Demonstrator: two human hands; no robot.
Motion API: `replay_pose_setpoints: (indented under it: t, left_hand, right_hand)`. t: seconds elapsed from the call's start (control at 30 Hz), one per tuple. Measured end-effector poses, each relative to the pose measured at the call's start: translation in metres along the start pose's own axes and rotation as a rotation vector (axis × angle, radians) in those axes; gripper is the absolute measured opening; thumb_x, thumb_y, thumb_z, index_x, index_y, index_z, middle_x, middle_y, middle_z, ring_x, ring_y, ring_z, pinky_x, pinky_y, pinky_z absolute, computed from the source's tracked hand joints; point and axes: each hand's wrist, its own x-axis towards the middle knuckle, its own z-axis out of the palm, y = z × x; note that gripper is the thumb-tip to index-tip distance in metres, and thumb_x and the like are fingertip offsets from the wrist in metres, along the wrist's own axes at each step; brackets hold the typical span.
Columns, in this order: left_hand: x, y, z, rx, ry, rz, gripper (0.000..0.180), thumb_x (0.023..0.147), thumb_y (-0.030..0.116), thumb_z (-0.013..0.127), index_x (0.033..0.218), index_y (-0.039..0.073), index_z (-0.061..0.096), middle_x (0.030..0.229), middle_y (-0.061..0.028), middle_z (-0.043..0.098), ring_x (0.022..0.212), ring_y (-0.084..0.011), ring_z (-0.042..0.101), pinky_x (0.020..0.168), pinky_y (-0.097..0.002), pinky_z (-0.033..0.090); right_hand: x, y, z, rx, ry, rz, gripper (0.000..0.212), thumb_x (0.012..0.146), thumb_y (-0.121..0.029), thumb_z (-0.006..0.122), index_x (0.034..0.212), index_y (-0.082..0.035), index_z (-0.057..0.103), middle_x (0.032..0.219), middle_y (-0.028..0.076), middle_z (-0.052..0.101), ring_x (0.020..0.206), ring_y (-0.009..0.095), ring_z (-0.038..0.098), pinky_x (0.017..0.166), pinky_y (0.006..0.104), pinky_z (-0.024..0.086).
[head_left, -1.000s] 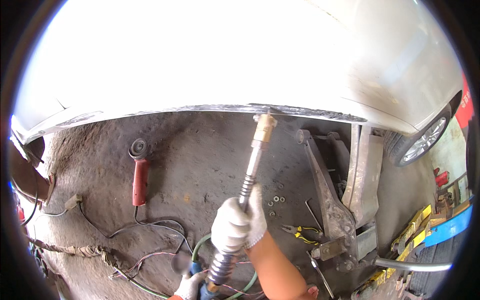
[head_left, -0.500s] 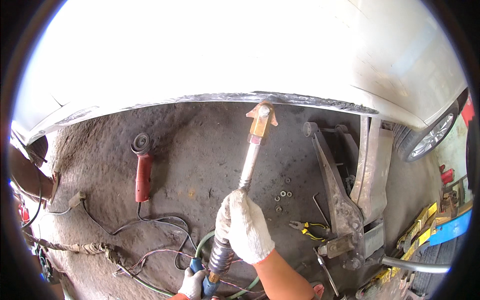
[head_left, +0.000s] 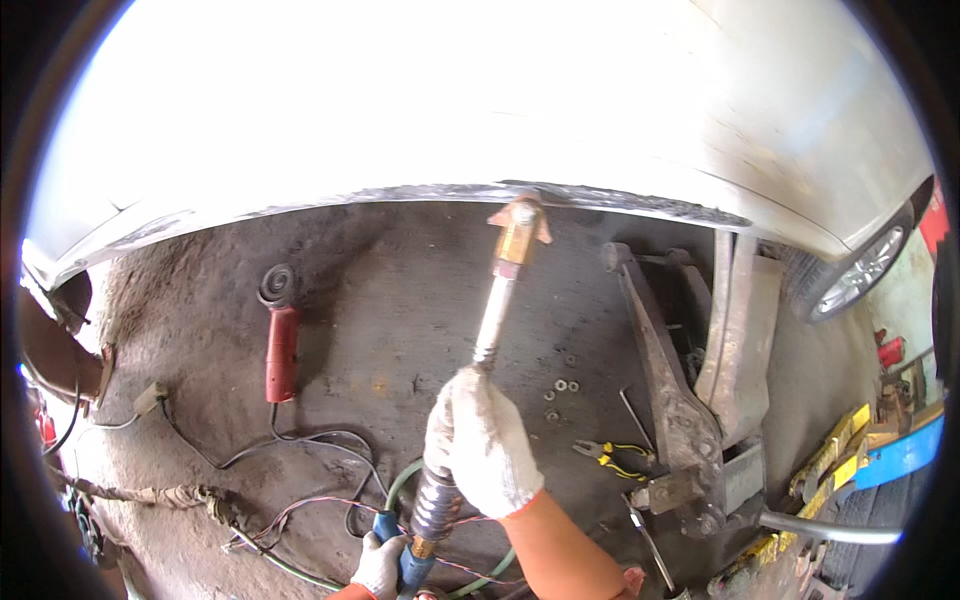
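A long slide-hammer dent puller (head_left: 494, 322) with a copper, arrow-shaped head reaches up to the scraped sill (head_left: 600, 198) of a white car; I cannot tell how firmly its tip touches. My right hand (head_left: 490, 445), in a white knit glove, is wrapped round the shaft just above its dark coil spring (head_left: 436, 505). Lower down, my left hand (head_left: 378, 566), also gloved, grips the blue handle at the rear end. A green cable (head_left: 402, 482) and thin red-and-white wires (head_left: 300, 505) run beside the handle.
A red angle grinder (head_left: 282, 350) lies on the floor at left, its black cord (head_left: 325, 440) trailing nearby. To the right stand a metal floor jack (head_left: 680, 420), several nuts (head_left: 561, 386), yellow-handled pliers (head_left: 615, 456) and a hex key (head_left: 636, 416). A wheel (head_left: 862, 270) is at far right.
The view has shifted slightly. Both hands keep their hold on the dent puller, whose head stays at the sill; the right hand sits marginally higher.
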Motion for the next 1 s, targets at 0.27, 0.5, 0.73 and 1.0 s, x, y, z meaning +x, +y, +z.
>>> replay_pose_setpoints:
  t: [0.27, 0.5, 0.73, 1.0]
  left_hand:
    - [0.008, -0.004, -0.005, -0.052, -0.055, -0.062, 0.015, 0.094, 0.019, 0.047, 0.106, 0.014, 0.053, 0.083, -0.0086, 0.061, 0.067, -0.0252, 0.061, 0.058, -0.0413, 0.053]
    - [0.056, -0.037, -0.051, -0.171, -0.268, -0.210, 0.039, 0.099, 0.021, 0.050, 0.134, 0.006, 0.048, 0.101, -0.0052, 0.064, 0.079, -0.0155, 0.062, 0.066, -0.0287, 0.052]
    - [0.006, 0.001, -0.010, 0.046, -0.133, 0.032, 0.020, 0.093, 0.027, 0.054, 0.103, 0.010, 0.058, 0.082, -0.0057, 0.060, 0.068, -0.0219, 0.061, 0.062, -0.0385, 0.054]
    - [-0.014, 0.009, 0.003, -0.040, -0.001, -0.061, 0.031, 0.091, 0.019, 0.059, 0.118, 0.011, 0.046, 0.100, -0.0111, 0.058, 0.089, -0.0245, 0.062, 0.073, -0.0412, 0.055]
  right_hand:
    - [0.008, -0.004, -0.005, -0.177, 0.029, 0.121, 0.029, 0.101, -0.040, 0.057, 0.092, -0.014, 0.052, 0.069, -0.004, 0.049, 0.058, 0.007, 0.047, 0.050, 0.0235, 0.041]
    - [-0.002, 0.015, -0.010, -0.417, -0.079, 0.152, 0.019, 0.092, -0.013, 0.071, 0.079, -0.008, 0.057, 0.066, 0.001, 0.059, 0.054, 0.009, 0.057, 0.048, 0.0259, 0.046]
    - [0.003, -0.003, 0.002, -0.331, -0.083, 0.056, 0.014, 0.091, -0.009, 0.070, 0.085, -0.007, 0.057, 0.065, 0.001, 0.058, 0.053, 0.009, 0.055, 0.047, 0.0260, 0.045]
    - [-0.017, 0.007, -0.003, -0.639, -0.051, 0.047, 0.013, 0.093, -0.017, 0.068, 0.092, -0.006, 0.061, 0.074, 0.001, 0.060, 0.065, 0.011, 0.058, 0.061, 0.0281, 0.050]
